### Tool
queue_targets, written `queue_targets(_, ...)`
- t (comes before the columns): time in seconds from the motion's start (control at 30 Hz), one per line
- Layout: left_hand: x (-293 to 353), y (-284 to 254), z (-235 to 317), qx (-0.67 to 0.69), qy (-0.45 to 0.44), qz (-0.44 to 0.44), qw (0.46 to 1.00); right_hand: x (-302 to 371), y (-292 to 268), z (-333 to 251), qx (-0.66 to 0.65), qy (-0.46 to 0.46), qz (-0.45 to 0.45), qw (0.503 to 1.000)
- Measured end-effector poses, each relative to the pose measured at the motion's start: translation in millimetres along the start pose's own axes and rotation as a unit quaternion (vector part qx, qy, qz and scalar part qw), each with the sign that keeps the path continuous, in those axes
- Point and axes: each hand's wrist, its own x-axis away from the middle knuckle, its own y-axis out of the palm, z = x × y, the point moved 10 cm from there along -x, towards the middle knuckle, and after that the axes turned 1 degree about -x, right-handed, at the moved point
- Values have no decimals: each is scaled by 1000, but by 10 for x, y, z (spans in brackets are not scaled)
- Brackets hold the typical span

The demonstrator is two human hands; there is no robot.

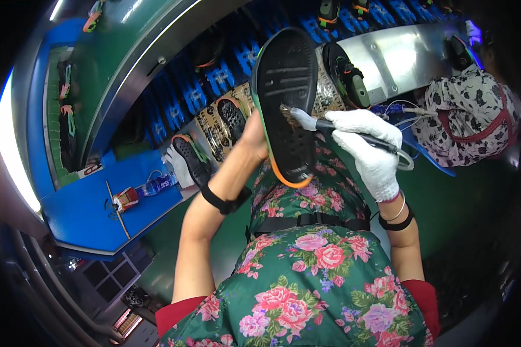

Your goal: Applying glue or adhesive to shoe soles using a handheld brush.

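Note:
My bare left hand [253,137] is closed on the left edge of a black shoe sole [286,78], its fingers mostly hidden behind it. The sole is raised upright, inner face toward me, with green along the left edge and orange round the lower end. In my right hand [369,141], which wears a white knitted glove, is a brush [307,120] with a dark handle and a thin tube at its rear. The brush's bristles are at the middle of the sole, beside a wet-looking brownish patch; whether they press on it I cannot tell.
Two more soles [192,159] [233,120] lie to the left, and a dark shoe [348,76] lies behind. Blue racks [179,98] run along the far side. A blue table [78,211] at left bears a bottle [156,185] and a stick [117,209]. Another person [469,118] is at right.

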Motion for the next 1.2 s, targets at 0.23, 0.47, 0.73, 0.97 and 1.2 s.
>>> queue_targets(0.23, 298, -104, -290, -175, 25, 77, 981, -15, 125, -388, 179, -193, -57, 963)
queue_targets(0.47, 463, 224, -251, 245, 10, -56, 968, 184, 260, -588, 196, -253, -51, 946)
queue_targets(0.73, 399, 537, -87, 286, 85, -228, 927, 138, 240, -991, 220, -313, -21, 924)
queue_targets(0.97, 258, 755, -275, 294, 48, -118, 947, -7, 333, -1114, 215, -418, 17, 882)
queue_targets(1.2, 390, 300, -482, 15, 46, 59, 997, 33, 608, -1154, 256, -400, -45, 879)
